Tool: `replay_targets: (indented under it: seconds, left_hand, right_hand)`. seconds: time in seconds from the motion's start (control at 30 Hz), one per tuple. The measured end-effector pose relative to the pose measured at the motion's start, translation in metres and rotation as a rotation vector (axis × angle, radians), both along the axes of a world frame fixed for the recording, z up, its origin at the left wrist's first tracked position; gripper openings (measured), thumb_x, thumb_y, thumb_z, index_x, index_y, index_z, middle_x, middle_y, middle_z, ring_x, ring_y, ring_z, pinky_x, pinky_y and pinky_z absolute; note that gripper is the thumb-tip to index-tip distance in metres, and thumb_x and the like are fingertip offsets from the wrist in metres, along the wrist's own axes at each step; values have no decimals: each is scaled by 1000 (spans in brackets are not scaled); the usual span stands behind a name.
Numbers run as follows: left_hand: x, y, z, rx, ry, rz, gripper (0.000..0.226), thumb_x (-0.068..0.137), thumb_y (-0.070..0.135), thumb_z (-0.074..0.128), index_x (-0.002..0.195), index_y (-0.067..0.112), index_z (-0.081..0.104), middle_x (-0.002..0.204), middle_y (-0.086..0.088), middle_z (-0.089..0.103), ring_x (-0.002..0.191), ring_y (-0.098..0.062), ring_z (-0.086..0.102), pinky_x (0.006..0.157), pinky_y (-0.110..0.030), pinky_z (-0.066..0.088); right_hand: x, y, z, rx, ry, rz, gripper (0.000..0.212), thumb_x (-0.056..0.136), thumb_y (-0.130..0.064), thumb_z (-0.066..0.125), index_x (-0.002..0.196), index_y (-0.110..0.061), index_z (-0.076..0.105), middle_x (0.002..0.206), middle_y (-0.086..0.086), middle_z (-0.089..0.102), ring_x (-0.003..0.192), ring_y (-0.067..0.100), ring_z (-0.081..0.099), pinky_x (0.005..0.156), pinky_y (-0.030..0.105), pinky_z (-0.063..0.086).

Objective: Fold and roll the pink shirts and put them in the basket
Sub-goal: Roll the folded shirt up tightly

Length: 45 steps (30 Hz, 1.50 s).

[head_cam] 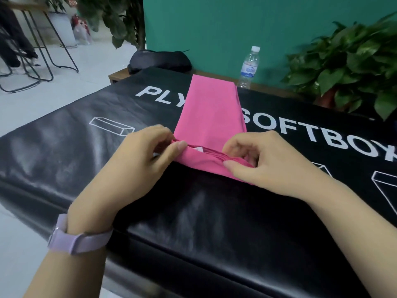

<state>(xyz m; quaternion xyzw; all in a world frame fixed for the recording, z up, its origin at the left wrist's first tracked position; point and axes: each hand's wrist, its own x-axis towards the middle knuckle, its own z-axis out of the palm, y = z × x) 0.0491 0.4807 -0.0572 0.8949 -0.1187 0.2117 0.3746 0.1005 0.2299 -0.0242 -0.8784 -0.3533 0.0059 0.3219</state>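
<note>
A pink shirt [211,110] lies folded into a long narrow strip on the black padded box [193,211], running away from me. Its near end is turned up into a small fold. My left hand [148,155] pinches the left side of that near edge between thumb and fingers. My right hand [264,160] pinches the right side of the same edge, fingers curled over the fabric. A white label shows inside the fold between my hands. No basket is in view.
A clear water bottle [249,67] stands behind the shirt's far end. A black bag [159,60] lies at the back left. A leafy potted plant [348,67] crowds the back right. Chair legs [43,50] stand on the floor at left.
</note>
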Motion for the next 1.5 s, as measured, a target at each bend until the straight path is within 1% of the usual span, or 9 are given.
replay_targets:
  seconds: [0.13, 0.33, 0.5, 0.63, 0.8, 0.93, 1.07, 1.3, 1.5]
  left_hand:
    - [-1, 2, -3, 28, -5, 117, 30, 96, 42, 55, 73, 23, 59, 70, 7, 54, 65, -8, 50, 60, -18, 33]
    - [0, 2, -7, -72, 35, 160, 12, 94, 37, 62, 89, 31, 53, 76, 16, 65, 67, -7, 56, 59, -20, 38]
    - [1, 0, -8, -23, -1, 193, 26, 87, 42, 68, 100, 35, 45, 76, 13, 61, 67, -6, 52, 59, -31, 41]
    - [1, -1, -1, 132, -25, 168, 18, 87, 17, 73, 90, 31, 62, 88, 13, 55, 81, -3, 51, 67, -24, 42]
    - [-7, 1, 3, 177, -17, 151, 30, 91, 12, 66, 111, 33, 59, 84, 17, 64, 76, 4, 52, 70, -34, 44]
    - [-12, 10, 5, 292, 7, 19, 16, 86, 47, 63, 100, 38, 62, 87, 20, 61, 83, -3, 55, 71, -33, 47]
    - [-4, 8, -2, 308, 3, -23, 18, 87, 48, 64, 95, 33, 64, 88, 14, 55, 84, -8, 53, 73, -27, 42]
    - [5, 0, 0, 499, 74, 15, 30, 103, 38, 34, 97, 21, 57, 93, 7, 52, 88, -25, 47, 84, -42, 38]
    - [38, -5, 13, 748, 310, 92, 30, 105, 26, 30, 76, 25, 38, 95, 4, 43, 95, -24, 39, 82, -37, 24]
  right_hand:
    - [-6, 1, 0, -31, 18, 87, 22, 78, -48, 81, 92, -33, 72, 80, -8, 70, 70, 15, 61, 66, 18, 48]
    - [4, -2, -2, 9, -6, -17, 13, 95, -29, 65, 98, -25, 78, 85, -6, 75, 79, 18, 69, 78, 39, 54]
    - [8, -2, -6, -53, -16, -19, 9, 92, -17, 72, 94, -26, 75, 88, -12, 67, 80, 13, 61, 69, 16, 43]
    - [10, -6, -2, -45, -73, -8, 13, 86, -14, 79, 83, -27, 77, 85, -7, 65, 74, 12, 58, 65, 11, 40]
    - [10, -11, 2, -91, 5, 62, 9, 89, -23, 76, 83, -27, 82, 77, -6, 69, 63, 8, 57, 60, 11, 39]
    - [11, -17, 5, -86, 76, 54, 14, 78, -37, 84, 90, -31, 82, 86, -7, 71, 57, 3, 55, 56, 6, 37]
    - [12, -19, 2, -118, 48, 48, 17, 76, -35, 86, 91, -30, 82, 91, -6, 67, 57, 3, 54, 56, 7, 37]
    - [19, -15, -5, -133, 58, 7, 18, 100, -27, 60, 90, -17, 72, 76, 0, 65, 67, 18, 60, 70, 33, 50]
    - [23, -17, -10, -37, 85, -4, 11, 99, -25, 61, 96, -35, 58, 70, -5, 62, 58, 16, 66, 52, 14, 45]
